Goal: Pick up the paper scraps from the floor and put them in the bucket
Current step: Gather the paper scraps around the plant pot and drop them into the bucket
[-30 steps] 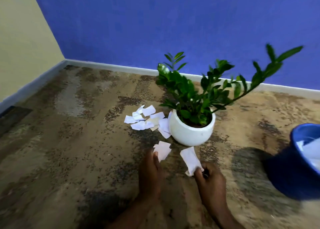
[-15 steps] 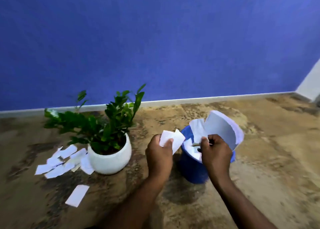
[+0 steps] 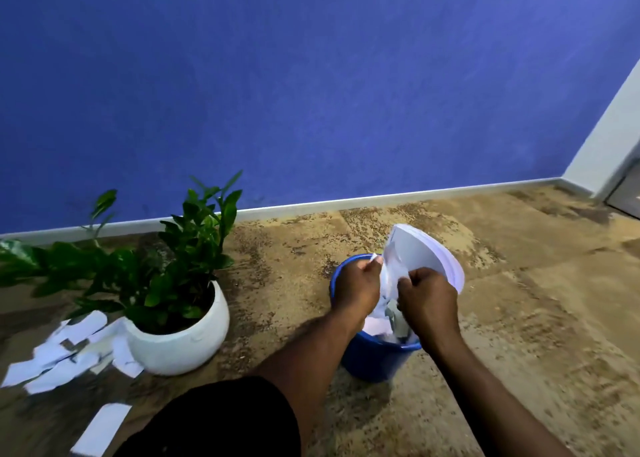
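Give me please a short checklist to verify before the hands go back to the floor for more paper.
1. Both hands over the bucket: ok, left hand and right hand are above its opening.
2. Left hand has let go: not ok, a scrap shows at its fingertips.
3. Right hand empty: cannot tell, fist closed.
4. Scraps remaining on the floor: not ok, a pile beside the plant pot and a single piece.
5. Bucket upright: ok.
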A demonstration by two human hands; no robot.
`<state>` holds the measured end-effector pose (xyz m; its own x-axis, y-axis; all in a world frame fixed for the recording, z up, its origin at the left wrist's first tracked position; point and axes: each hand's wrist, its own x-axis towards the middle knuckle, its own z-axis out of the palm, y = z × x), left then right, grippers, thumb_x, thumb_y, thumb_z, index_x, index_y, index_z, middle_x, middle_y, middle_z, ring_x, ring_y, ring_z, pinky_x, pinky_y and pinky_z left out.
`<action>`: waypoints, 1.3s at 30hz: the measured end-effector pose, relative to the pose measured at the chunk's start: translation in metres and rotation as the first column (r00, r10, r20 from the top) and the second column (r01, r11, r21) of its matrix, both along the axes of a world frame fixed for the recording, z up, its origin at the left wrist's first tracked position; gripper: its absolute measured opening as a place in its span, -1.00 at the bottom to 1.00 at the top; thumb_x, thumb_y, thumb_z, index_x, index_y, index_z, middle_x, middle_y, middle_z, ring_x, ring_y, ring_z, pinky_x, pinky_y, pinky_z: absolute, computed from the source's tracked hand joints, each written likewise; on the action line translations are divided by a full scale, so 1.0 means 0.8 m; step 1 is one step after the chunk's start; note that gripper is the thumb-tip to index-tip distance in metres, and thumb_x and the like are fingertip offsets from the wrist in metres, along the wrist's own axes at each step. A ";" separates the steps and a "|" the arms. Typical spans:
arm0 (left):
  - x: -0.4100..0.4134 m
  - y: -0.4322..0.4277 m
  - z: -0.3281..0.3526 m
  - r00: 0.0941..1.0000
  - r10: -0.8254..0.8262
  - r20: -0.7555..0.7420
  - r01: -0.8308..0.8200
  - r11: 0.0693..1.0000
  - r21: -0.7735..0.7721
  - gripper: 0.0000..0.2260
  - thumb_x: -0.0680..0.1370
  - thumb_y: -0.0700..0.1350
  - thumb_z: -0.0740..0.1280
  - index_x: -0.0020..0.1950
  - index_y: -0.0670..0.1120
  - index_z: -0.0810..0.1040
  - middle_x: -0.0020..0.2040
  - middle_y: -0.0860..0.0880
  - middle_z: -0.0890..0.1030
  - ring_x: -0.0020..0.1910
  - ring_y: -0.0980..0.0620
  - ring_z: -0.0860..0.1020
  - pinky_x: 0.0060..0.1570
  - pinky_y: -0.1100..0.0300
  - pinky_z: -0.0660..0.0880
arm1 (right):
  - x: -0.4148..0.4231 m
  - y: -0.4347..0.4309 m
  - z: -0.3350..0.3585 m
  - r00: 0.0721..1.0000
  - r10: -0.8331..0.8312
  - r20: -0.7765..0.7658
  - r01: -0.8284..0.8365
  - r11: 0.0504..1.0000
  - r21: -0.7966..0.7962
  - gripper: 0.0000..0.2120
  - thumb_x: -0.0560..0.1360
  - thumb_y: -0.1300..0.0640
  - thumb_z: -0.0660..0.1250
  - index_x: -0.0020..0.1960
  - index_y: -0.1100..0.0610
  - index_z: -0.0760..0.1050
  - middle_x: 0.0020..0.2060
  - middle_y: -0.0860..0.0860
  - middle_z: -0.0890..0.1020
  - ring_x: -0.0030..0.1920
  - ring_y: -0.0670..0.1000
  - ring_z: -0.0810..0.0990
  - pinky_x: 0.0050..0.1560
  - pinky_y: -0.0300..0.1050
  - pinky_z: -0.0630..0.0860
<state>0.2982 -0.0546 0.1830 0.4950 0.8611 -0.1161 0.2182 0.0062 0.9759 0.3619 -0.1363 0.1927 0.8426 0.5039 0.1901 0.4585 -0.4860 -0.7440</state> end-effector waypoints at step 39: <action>-0.580 0.178 -0.327 0.766 0.437 -0.471 -0.220 0.867 0.447 -0.70 0.60 -0.04 0.23 0.32 0.00 0.49 0.22 -0.03 0.58 0.19 0.05 0.51 0.25 0.22 0.34 | -0.470 0.259 -0.302 0.588 0.805 0.074 -0.736 0.571 -0.364 -0.55 0.53 0.08 0.30 0.38 0.13 0.35 0.31 0.18 0.42 0.16 0.13 0.54 0.09 -0.08 0.47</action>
